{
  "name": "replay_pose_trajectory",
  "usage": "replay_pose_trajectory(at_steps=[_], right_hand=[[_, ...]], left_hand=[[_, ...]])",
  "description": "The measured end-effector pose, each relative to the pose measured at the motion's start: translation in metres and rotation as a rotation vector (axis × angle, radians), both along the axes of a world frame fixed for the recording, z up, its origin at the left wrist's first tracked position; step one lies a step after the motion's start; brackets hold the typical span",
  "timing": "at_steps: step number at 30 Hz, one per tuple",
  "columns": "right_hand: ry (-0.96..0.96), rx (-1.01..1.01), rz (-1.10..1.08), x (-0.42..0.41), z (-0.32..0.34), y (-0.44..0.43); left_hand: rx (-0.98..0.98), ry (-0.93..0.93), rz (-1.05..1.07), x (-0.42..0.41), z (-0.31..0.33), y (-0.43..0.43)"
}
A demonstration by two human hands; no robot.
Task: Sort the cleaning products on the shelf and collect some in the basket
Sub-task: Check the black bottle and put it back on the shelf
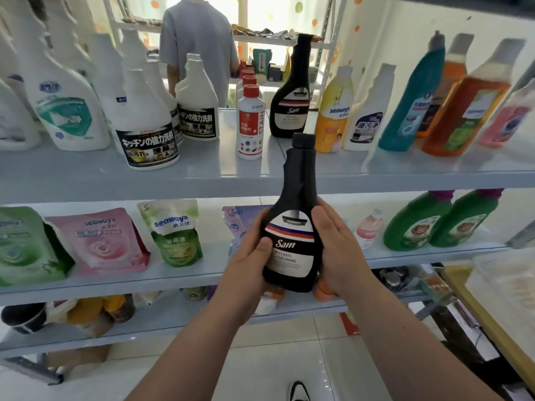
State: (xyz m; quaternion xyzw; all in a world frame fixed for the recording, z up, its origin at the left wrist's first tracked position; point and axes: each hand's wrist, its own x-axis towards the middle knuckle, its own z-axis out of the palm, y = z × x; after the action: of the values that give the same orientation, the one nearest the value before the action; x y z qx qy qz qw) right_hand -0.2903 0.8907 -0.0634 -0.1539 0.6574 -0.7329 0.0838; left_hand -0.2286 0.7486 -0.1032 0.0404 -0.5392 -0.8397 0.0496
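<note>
I hold a black Sam kitchen-cleaning bottle upright in front of the shelves, with both hands around its lower body. My left hand grips its left side, thumb on the label. My right hand wraps the right side. A second black Sam bottle stands on the upper shelf behind it. Beside that one stands a white bottle with a red cap. No basket is in view.
White spray bottles fill the upper shelf's left; yellow, teal and orange bottles stand right. Refill pouches and green bottles sit on the middle shelf. A person in a grey shirt stands behind the shelving. A table edge is at right.
</note>
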Motion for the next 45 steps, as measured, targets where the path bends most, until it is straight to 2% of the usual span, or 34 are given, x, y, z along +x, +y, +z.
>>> replay_pose_trajectory(at_steps=[4, 8, 13, 17, 22, 24, 26, 29, 36, 45], right_hand=[[0.084, -0.006, -0.002, -0.039, 0.025, 0.009], [0.239, 0.036, -0.055, -0.093, 0.049, 0.018], [0.349, -0.031, -0.138, -0.156, 0.073, 0.032], [0.400, 0.016, -0.169, -0.196, 0.078, 0.042], [0.469, 0.139, -0.142, -0.220, 0.073, 0.049], [0.483, 0.167, -0.108, -0.226, 0.070, 0.052], [0.485, 0.175, -0.087, -0.232, 0.067, 0.055], [0.487, 0.165, -0.068, -0.239, 0.063, 0.059], [0.525, 0.140, -0.051, -0.245, 0.058, 0.058], [0.559, 0.166, -0.120, -0.242, 0.055, 0.053]], left_hand=[[-0.093, 0.022, 0.045, -0.038, 0.035, 0.009], [-0.269, 0.080, 0.073, -0.085, 0.067, 0.027], [-0.631, 0.158, 0.123, -0.149, 0.104, 0.028], [-1.095, 0.160, 0.440, -0.214, 0.128, 0.011], [-1.400, 0.223, 0.740, -0.276, 0.143, 0.012], [-1.386, 0.177, 0.745, -0.296, 0.145, 0.009], [-1.300, 0.025, 0.641, -0.314, 0.146, 0.004], [-1.319, -0.057, 0.586, -0.328, 0.144, -0.002], [-1.382, 0.092, 0.649, -0.316, 0.136, 0.010], [-1.496, 0.247, 0.734, -0.239, 0.116, 0.014]])
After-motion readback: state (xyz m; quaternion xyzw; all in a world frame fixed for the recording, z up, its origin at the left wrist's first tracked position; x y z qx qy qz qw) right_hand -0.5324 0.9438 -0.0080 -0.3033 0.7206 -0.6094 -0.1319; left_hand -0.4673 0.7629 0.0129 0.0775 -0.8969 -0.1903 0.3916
